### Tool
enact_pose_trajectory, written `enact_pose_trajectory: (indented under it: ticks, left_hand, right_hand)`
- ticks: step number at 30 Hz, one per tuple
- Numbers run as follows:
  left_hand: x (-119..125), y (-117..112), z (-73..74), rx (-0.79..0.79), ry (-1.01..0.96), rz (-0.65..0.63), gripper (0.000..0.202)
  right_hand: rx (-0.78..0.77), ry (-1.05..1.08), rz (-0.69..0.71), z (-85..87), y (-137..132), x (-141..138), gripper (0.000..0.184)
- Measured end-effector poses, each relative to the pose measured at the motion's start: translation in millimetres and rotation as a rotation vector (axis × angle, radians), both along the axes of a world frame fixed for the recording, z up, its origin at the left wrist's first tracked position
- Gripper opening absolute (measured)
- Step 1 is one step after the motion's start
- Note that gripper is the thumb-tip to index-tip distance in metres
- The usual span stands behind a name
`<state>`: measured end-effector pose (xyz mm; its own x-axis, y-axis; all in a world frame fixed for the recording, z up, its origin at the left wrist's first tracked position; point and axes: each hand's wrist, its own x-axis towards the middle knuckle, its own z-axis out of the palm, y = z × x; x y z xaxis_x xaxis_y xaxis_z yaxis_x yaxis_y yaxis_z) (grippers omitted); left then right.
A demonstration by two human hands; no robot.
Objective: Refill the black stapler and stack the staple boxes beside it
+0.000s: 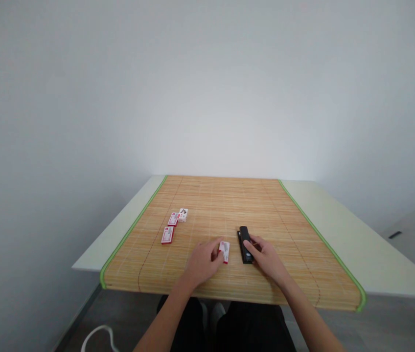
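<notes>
My left hand [203,261] rests on the bamboo mat [229,205] near its front edge, fingers pinched on a small red and white box [225,251]. My right hand [266,256] lies just to the right, its fingers touching a black stapler-like object [244,236] that lies lengthwise on the mat. The box and the black object sit a few centimetres apart between my hands.
Three more small red and white boxes [168,234], [172,219], [183,214] lie to the left on the mat. The mat has green side edging and covers a pale table [361,239] against a white wall. A white cable [99,335] lies on the floor.
</notes>
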<state>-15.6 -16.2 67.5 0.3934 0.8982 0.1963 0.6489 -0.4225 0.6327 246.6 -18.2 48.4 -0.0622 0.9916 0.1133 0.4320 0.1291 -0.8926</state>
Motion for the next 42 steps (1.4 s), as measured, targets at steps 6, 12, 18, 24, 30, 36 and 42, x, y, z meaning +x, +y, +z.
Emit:
enact_pose_trajectory:
  ticks: [6,12,18,24,30,36,42]
  left_hand:
    - [-16,9,7.1,-0.057,0.057,-0.065,0.059]
    - [-11,18,3.1,-0.026,0.049,-0.036,0.083]
    - [-5,19,-4.5,0.022,0.066,-0.005,0.066]
    - [-6,25,-6.1,0.059,0.043,-0.099,0.097]
    - [6,27,-7.9,0.06,0.022,-0.201,0.091]
    - [10,20,-2.5,0.038,0.003,-0.22,0.072]
    - [0,16,-1.6,0.073,0.013,-0.069,0.067]
  right_hand:
    - [0.02,0.043,0.017,7.0,-3,-1,0.049]
    - [-0.023,0.084,0.029,6.7,-3,-2,0.053]
    - [-0.093,0.116,0.054,9.2,-4,-2,0.059]
    - [-0.069,0.119,0.061,13.6,-6,-3,0.059]
    - [-0.068,0.068,0.037,13.9,-7,-6,0.059]
    - [-0.055,0.058,0.046,16.4,-7,-6,0.056]
    - [-0.07,0.079,0.051,15.7,-7,-6,0.058]
